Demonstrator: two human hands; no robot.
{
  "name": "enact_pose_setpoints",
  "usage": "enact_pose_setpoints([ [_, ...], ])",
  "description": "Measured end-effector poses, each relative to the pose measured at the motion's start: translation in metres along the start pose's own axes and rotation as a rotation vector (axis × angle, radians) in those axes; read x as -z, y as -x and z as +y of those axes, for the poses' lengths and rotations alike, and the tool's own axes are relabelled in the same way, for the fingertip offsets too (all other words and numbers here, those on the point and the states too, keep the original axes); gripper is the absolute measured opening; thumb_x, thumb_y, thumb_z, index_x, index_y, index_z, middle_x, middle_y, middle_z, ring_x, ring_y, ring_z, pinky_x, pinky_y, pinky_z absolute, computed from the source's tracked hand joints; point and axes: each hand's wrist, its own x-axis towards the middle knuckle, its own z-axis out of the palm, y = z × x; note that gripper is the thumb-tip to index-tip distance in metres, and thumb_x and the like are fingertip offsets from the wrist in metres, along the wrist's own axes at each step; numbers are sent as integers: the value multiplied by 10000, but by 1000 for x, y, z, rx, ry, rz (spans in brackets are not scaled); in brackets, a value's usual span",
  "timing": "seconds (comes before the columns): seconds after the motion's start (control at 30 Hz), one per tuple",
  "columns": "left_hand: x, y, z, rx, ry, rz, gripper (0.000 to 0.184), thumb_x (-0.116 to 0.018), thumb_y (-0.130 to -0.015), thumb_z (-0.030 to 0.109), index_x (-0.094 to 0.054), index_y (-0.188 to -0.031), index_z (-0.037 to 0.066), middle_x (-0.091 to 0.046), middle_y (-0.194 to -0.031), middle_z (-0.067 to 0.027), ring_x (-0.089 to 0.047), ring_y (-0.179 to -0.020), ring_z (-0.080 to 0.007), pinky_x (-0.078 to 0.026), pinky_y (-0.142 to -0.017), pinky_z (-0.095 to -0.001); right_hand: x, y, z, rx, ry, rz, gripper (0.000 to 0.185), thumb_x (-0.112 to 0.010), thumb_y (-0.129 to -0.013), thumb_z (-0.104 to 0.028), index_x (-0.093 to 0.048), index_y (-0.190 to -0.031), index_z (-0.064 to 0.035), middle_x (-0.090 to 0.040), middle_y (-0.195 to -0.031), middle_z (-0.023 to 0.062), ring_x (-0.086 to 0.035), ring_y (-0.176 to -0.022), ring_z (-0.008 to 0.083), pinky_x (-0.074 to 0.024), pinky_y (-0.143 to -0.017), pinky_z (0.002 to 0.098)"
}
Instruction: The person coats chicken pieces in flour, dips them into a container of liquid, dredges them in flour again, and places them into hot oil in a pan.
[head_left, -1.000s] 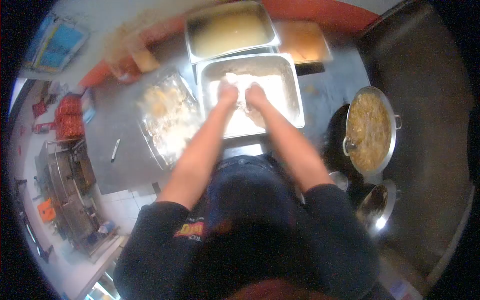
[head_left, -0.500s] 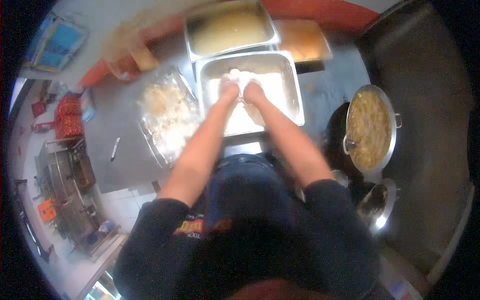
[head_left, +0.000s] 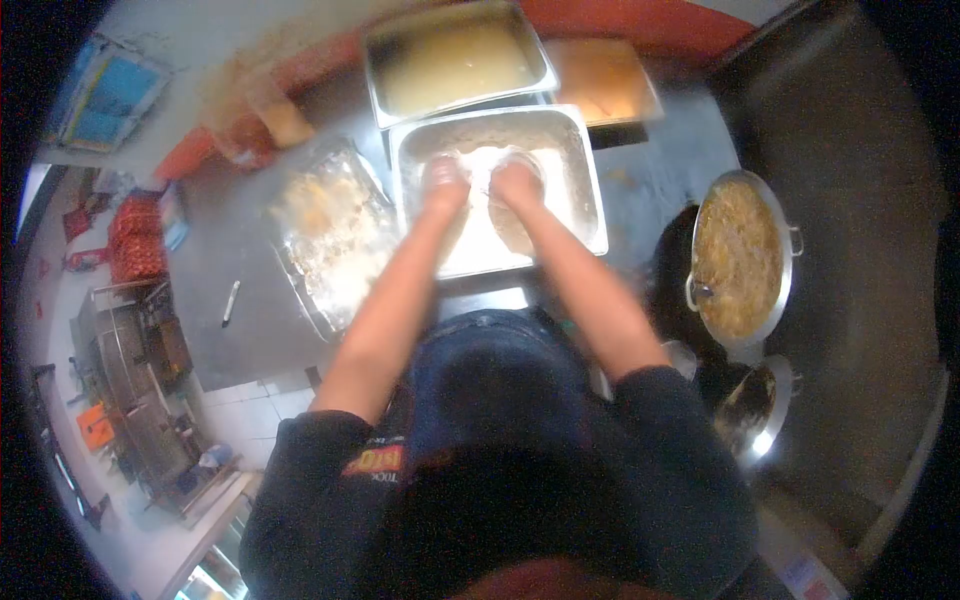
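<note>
A deep metal pan stands in front of me, with white powder that looks like flour in it. My left hand is down in the left half of the pan, at the powder. In the right half, my right hand touches the powder too, a short gap away from the left. Blur and powder hide the fingers of both hands, so I cannot make out whether they grip anything.
Behind the pan is another metal pan of pale yellowish liquid. On the left lies a tray with crumbly, floury pieces. A large wok of bubbling oil stands at the right, a smaller pan below it. A marker lies at left.
Both hands were close together, raising a white clump of powder between them. Now they have moved apart and lower into the powder, and the clump no longer shows.
</note>
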Motion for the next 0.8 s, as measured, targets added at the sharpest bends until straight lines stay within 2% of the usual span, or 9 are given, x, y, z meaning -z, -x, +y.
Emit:
enact_pose_setpoints([
  [0.03,12,0,2,4,0,6,226,-575,-739,147,-637,-884,-15,-598,-918,-245,-561,-960,-348,-416,-877,-413,-1,3,2,7,2,-1,338,-519,-759,-267,-643,-944,-13,-615,-994,202,-581,-957,334,-437,-850,397],
  [0.1,49,19,16,90,251,-23,249,-583,-725,144,-612,-916,-12,-591,-944,-236,-562,-940,-352,-435,-838,-419,-12,15,14,451,199,181,298,-546,-753,-231,-642,-940,-20,-619,-973,197,-586,-937,331,-442,-842,398],
  [0.2,41,13,9,-15,36,-89,238,-570,-728,142,-597,-909,-10,-592,-918,-211,-573,-877,-342,-459,-770,-428,-41,2,25,500,291,408,263,-584,-726,-203,-651,-908,-24,-621,-969,187,-590,-919,323,-453,-825,397],
  [0.23,38,7,5,-23,34,-82,238,-570,-728,142,-597,-909,-10,-592,-918,-211,-573,-877,-342,-459,-770,-428,-32,-8,25,501,289,419,263,-584,-726,-203,-651,-908,-24,-621,-969,187,-590,-919,323,-453,-825,397],
  [0.3,21,6,-14,-184,41,303,241,-544,-771,203,-630,-762,-22,-609,-782,-213,-587,-759,-346,-470,-739,-419,7,-11,21,163,94,127,246,-608,-704,-186,-655,-870,-10,-630,-919,188,-605,-855,318,-466,-778,399],
  [0.47,35,12,-11,-130,151,153,226,-557,-755,166,-596,-887,-14,-589,-864,-214,-566,-832,-349,-451,-788,-422,40,-9,26,231,61,-79,285,-580,-702,-209,-639,-829,39,-622,-907,236,-600,-878,361,-467,-787,396],
  [0.57,36,22,0,-112,89,88,259,-551,-742,124,-562,-962,-11,-568,-925,-223,-544,-907,-351,-425,-832,-429,5,-26,35,5,-97,36,271,-560,-698,-186,-645,-835,33,-620,-902,246,-599,-896,364,-464,-801,393],
  [0.67,30,27,-2,-118,43,81,255,-535,-750,127,-563,-964,-7,-565,-931,-233,-541,-917,-357,-423,-832,-438,2,-31,31,121,215,-21,269,-548,-701,-179,-645,-827,38,-619,-905,247,-600,-903,359,-465,-809,386],
  [0.8,24,13,-22,-187,-14,75,237,-511,-752,109,-573,-949,-8,-570,-931,-234,-542,-925,-358,-423,-827,-440,28,-10,33,136,128,83,252,-528,-715,-161,-646,-813,39,-619,-907,247,-601,-896,364,-465,-806,397],
])
